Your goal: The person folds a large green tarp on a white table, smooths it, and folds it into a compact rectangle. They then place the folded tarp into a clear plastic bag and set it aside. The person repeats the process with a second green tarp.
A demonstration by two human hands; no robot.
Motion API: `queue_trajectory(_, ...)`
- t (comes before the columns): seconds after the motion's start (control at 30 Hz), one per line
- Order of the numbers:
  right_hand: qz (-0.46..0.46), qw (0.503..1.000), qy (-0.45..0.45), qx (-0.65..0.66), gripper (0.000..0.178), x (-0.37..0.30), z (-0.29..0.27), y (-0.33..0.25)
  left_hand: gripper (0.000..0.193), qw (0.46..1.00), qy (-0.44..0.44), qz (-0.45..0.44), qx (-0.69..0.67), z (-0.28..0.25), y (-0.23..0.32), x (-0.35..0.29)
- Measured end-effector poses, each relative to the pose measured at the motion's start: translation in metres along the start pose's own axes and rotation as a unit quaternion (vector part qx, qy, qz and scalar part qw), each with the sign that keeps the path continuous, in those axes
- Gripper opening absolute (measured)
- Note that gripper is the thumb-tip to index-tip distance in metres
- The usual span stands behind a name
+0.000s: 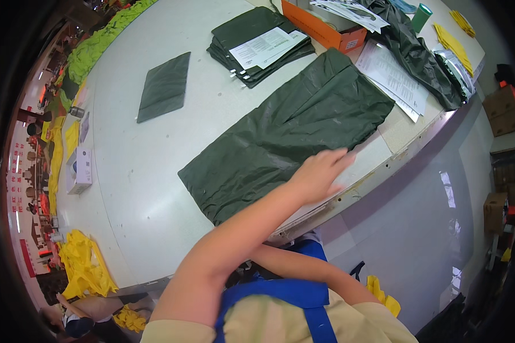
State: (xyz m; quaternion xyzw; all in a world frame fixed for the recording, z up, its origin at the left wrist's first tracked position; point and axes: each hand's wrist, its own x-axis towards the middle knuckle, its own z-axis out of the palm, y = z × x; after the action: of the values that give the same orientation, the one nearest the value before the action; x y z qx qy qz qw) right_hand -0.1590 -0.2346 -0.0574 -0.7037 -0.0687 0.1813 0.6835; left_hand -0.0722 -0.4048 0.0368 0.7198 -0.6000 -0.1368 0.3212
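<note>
A folded piece of dark green, thin, crinkled material point(280, 128) lies slantwise across the table in front of me. Its exact kind does not show. My left hand point(320, 176) is at its near right edge, fingers stretched and apart, with nothing gripped. My left forearm reaches across my body and over the near edge of the material. My right forearm point(309, 268) passes beneath the left one, and its hand is hidden behind that arm near the table edge.
Beyond the material are a stack of dark green flat pouches point(223, 34) with papers point(267, 48), a single dark pouch point(165, 87) and an orange box point(315, 26). Crumpled dark material point(403, 46) lies at far right. Yellow material point(84, 263) and another person point(77, 317) are at left.
</note>
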Motion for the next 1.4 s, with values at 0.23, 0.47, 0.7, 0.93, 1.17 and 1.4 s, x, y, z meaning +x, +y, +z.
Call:
queue_trajectory(0.23, -0.023, 0.954, 0.222, 0.198, 0.044, 0.011, 0.001, -0.008, 0.074, 0.895, 0.258, -0.325, 0.165, -0.044, 0.017, -0.258)
queue_trajectory(0.47, 0.119, 0.963, -0.159, -0.183, 0.042, -0.055, -0.126, -0.066, 0.098, 0.789, 0.304, -0.52, -0.118, 0.025, 0.036, -0.279)
queue_trajectory(0.7, 0.054, 0.856, 0.437, -0.273, 0.045, -0.046, -0.46, -0.084, 0.084, 0.711, 0.393, -0.574, -0.103, 0.037, 0.008, -0.264)
queue_trajectory(0.93, 0.178, 0.836, 0.496, -0.151, 0.077, -0.004, -0.546, -0.056, 0.079, 0.724, 0.38, -0.575, 0.03, 0.04, 0.003, -0.264)
queue_trajectory(1.17, 0.278, 0.871, 0.403, -0.036, 0.068, -0.037, -0.533, -0.089, 0.079, 0.672, 0.396, -0.625, -0.022, 0.032, 0.009, -0.252)
queue_trajectory(1.4, 0.182, 0.855, 0.436, -0.216, 0.047, -0.083, -0.513, -0.101, 0.066, 0.724, 0.393, -0.552, 0.131, 0.017, 0.001, -0.287)
